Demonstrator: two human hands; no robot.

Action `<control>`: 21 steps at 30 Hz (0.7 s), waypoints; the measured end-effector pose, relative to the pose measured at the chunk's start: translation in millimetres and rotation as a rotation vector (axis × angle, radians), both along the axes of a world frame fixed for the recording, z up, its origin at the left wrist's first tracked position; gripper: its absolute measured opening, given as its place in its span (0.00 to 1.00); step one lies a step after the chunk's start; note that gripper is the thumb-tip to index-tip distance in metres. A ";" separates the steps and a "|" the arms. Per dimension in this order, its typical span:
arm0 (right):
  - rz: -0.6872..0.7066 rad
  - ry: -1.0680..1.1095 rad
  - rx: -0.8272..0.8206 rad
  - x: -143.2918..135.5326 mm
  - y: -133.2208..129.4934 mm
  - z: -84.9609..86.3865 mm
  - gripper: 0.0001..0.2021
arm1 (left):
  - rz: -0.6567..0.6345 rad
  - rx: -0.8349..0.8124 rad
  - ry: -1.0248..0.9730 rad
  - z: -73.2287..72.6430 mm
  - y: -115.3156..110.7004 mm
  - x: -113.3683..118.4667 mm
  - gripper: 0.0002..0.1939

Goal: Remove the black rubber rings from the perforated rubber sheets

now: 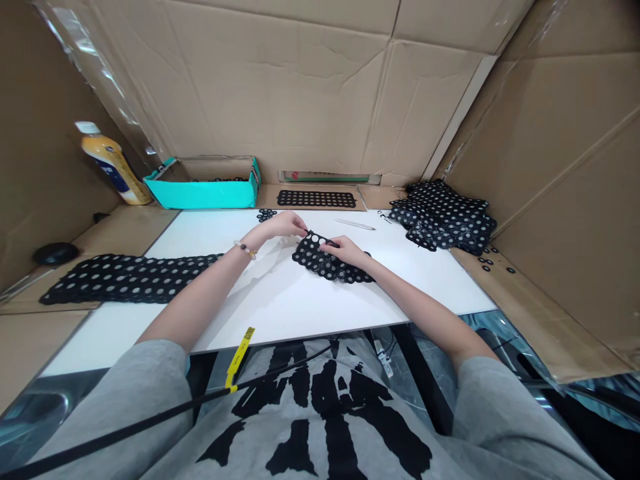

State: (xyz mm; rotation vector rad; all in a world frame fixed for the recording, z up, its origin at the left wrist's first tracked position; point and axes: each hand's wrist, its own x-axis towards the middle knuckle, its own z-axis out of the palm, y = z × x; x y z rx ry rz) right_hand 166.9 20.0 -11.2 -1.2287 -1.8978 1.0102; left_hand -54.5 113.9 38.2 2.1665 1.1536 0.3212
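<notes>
A black sheet with rows of round holes (320, 261) lies bunched on the white tabletop in front of me. My right hand (346, 251) pinches its upper edge between thumb and fingers. At the sheet's upper left corner, my left hand (286, 225) has its fingertips pressed together; whether they grip the edge or a small black ring is too small to tell. A beaded bracelet circles my left wrist. Close behind the left hand sits a little cluster of black rings (267, 215).
Stacked holed sheets (133, 279) lie left, a heap of them (445, 217) right. Behind are a turquoise box (203, 195), a flat black grid (317, 199) and a pen (355, 225). A juice bottle (114, 163) stands far left. Loose rings (486, 261) lie right. Cardboard walls enclose the table.
</notes>
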 end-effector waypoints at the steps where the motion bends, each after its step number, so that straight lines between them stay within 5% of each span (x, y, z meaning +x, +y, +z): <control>1: -0.006 -0.012 0.003 -0.2 -0.1 0.3 0.24 | 0.028 -0.058 -0.025 1.2 1.1 -2.1 0.14; 4: -0.029 -0.048 0.011 -0.2 -0.2 1.0 0.24 | 0.177 -0.132 -0.106 5.4 8.8 -17.8 0.13; 10: -0.044 -0.106 -0.009 1.7 0.0 1.2 0.24 | 0.714 0.071 -0.165 0.3 26.1 -71.1 0.09; 16: -0.063 -0.091 -0.048 0.5 -3.2 5.4 0.23 | 0.750 0.098 -0.205 -17.3 30.3 -82.9 0.15; 21: -0.045 -0.077 -0.036 0.8 -3.5 4.9 0.23 | 0.605 0.073 -0.240 3.4 28.2 -72.5 0.20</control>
